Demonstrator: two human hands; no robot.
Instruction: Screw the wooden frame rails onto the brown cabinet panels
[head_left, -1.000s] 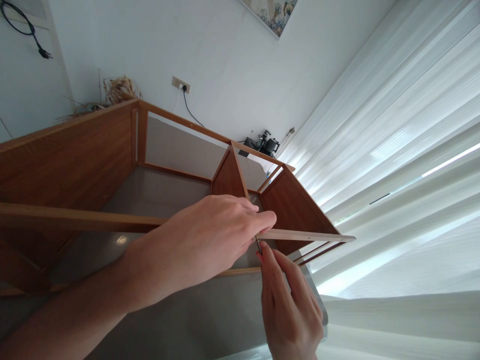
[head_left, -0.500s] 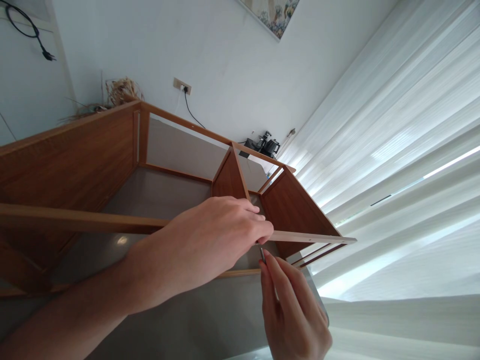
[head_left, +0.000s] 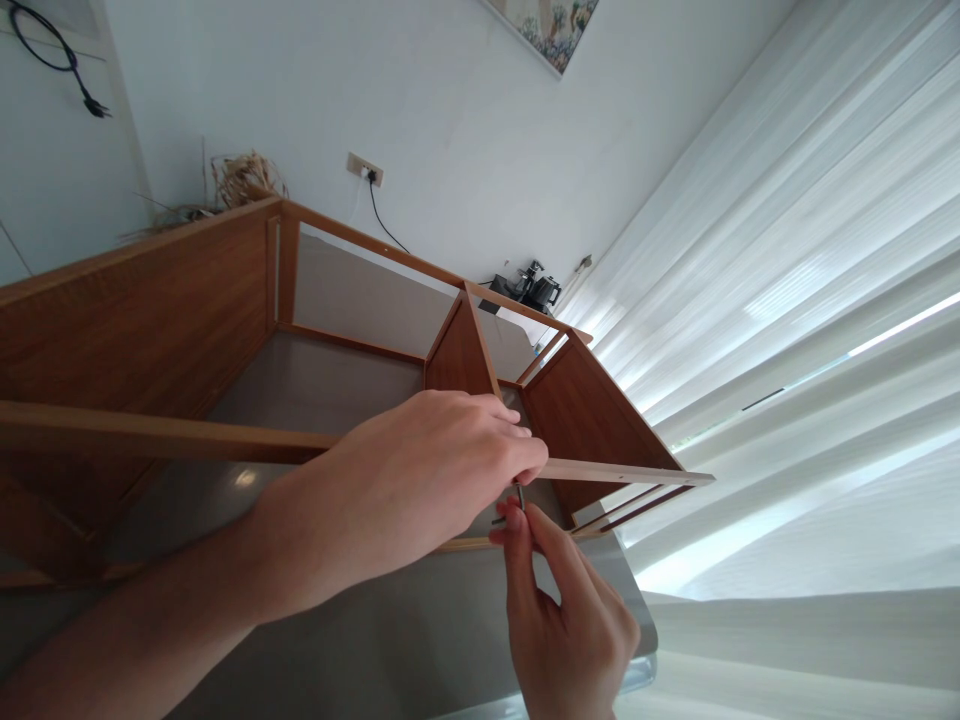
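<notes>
My right hand (head_left: 566, 620) pinches a small metal hex key (head_left: 519, 497) between thumb and fingertips, its short end now pointing up into the underside of the light wooden rail (head_left: 622, 473). Half a second ago the key hung clear below the rail; it has since come back up to the wood, which I read as the tool being reseated for another turn, though the fastener itself is hidden behind my fingers. Just above, my left hand (head_left: 427, 480) is closed over the same rail, fingers curled round its top edge, holding it where it meets the upright divider (head_left: 459, 358) of the walnut-coloured cabinet frame (head_left: 150, 320). The grey back panel (head_left: 322, 385) lies inside the frame beneath both hands. Beyond the cabinet, dried grass (head_left: 236, 180) sits by the white wall, a black cord runs from a wall socket (head_left: 363, 168), a dark appliance (head_left: 534, 288) stands further off, and sheer curtains (head_left: 787, 280) fill the right.
</notes>
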